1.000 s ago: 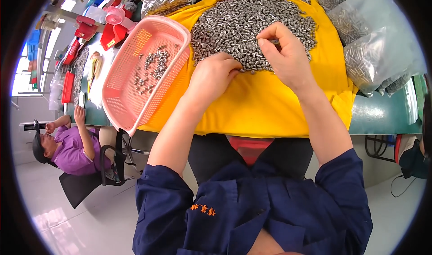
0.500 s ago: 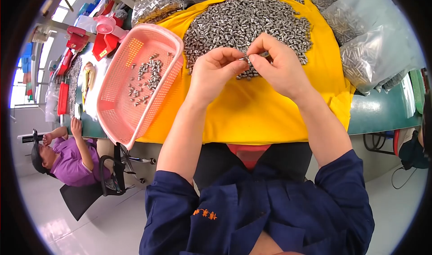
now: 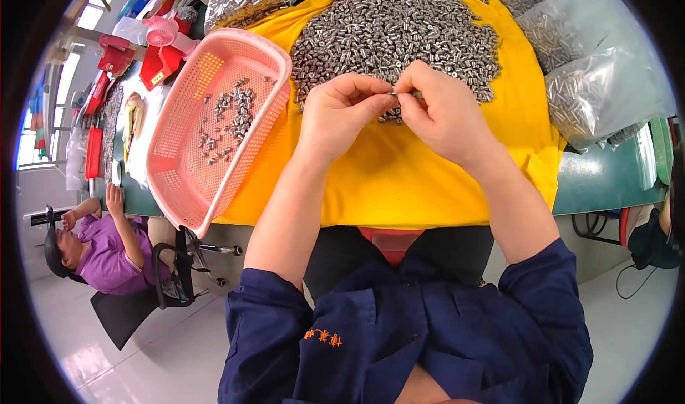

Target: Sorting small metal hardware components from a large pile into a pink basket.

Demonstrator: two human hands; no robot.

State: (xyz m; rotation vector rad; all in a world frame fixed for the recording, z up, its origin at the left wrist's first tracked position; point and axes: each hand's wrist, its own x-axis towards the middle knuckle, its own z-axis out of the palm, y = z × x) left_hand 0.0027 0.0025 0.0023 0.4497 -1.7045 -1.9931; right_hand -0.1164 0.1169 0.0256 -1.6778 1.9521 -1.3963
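Thumb and forefinger of my left hand [image 3: 335, 119] are pinched on a small metal part [image 3: 394, 94], mostly covered by the fingertips. From the other side my right hand [image 3: 448, 119] closes its thumb and forefinger on the same part. Both hands are just above the near edge of a wide pile of small silvery cylindrical metal parts [image 3: 399, 37]. A yellow cloth [image 3: 399, 183] lies under the pile. To the left, a pink perforated plastic basket [image 3: 171, 119] holds a scattering of similar metal parts [image 3: 241, 111].
Clear plastic bags of metal parts [image 3: 581, 94] stand at the right. More bagged parts [image 3: 250, 1] lie at the back left. Beyond the basket are a pink fan [image 3: 163, 33] and red bins [image 3: 158, 65]. A person in purple [image 3: 114, 251] sits at the left.
The view has shifted slightly, so the basket appears a little farther left and up. My hands stay together at the small metal part, with the right hand's fingers slightly repositioned.
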